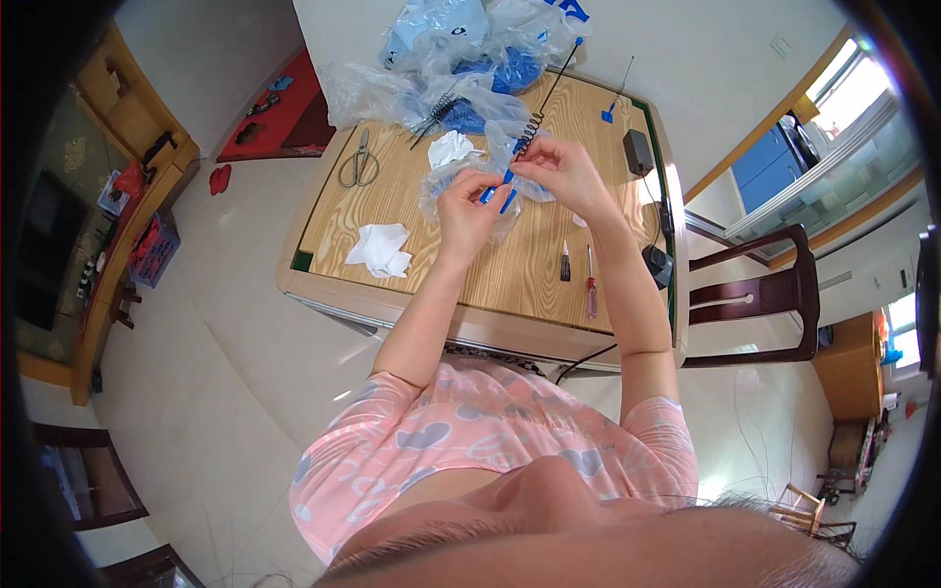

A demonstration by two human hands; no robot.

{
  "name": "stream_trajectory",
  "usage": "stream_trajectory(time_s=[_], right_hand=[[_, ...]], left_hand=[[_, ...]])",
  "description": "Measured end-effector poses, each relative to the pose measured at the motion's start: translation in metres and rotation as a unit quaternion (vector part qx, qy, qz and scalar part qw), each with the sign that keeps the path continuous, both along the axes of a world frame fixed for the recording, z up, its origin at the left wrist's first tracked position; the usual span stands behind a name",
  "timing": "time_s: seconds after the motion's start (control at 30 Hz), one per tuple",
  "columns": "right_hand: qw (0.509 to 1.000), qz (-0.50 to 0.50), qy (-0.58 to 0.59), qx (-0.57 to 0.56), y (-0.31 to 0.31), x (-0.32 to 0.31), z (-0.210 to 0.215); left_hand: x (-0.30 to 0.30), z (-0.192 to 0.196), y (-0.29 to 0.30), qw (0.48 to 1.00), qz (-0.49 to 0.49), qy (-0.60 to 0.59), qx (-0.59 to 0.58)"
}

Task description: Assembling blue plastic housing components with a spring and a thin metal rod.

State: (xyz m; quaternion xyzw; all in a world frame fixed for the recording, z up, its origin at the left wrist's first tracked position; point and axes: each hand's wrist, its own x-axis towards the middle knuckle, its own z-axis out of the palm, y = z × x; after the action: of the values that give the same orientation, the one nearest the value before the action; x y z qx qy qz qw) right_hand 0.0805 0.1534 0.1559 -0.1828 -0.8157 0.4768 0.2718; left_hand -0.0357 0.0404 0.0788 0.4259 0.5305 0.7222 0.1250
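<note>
Right now, a small blue plastic piece [509,201] is held over the far half of the light brown, wood-patterned table [515,279], pinched by the closed thumb and fingers of the left hand [465,214]. With the right hand [559,171], the low end of a thin black wire with a springy coil [534,120] is pinched too, the fingertips closed to a tiny gap; how it meets the blue piece cannot be told, as that spot is hidden. The wire is tipped toward one o'clock from the hands. It would seem best for the blue piece to be held firmly, and for the wire to be gripped low and in line, so that the coil is not squashed or bent. A like black wire with a blue foot [609,117] is seen at two o'clock, grey metal scissors [362,155] at nine, and a red-handled screwdriver [591,297] near five.
</note>
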Motion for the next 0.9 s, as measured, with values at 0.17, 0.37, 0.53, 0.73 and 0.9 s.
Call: stream_trajectory(time_s=[0.17,0.37,0.53,0.73,0.9], right_hand=[[1.0,0.004,-0.01,0.01,0.0,0.0,0.001],[1.0,-0.002,-0.017,0.0,-0.001,0.002,0.001],[0.997,-0.032,-0.043,0.053,-0.001,0.007,-0.019],[0.986,-0.061,-0.115,0.099,-0.006,0.021,-0.062],[0.993,-0.066,-0.08,0.052,-0.006,0.03,-0.124]], left_hand=[[-0.002,-0.004,0.003,1.0,0.0,-0.004,-0.006],[0.0,-0.005,0.003,1.0,-0.001,-0.01,-0.006],[0.002,-0.03,0.009,0.999,-0.007,-0.032,-0.027],[0.009,-0.086,0.012,0.986,0.068,0.091,-0.118],[0.026,-0.131,0.01,0.984,0.042,0.057,-0.165]])
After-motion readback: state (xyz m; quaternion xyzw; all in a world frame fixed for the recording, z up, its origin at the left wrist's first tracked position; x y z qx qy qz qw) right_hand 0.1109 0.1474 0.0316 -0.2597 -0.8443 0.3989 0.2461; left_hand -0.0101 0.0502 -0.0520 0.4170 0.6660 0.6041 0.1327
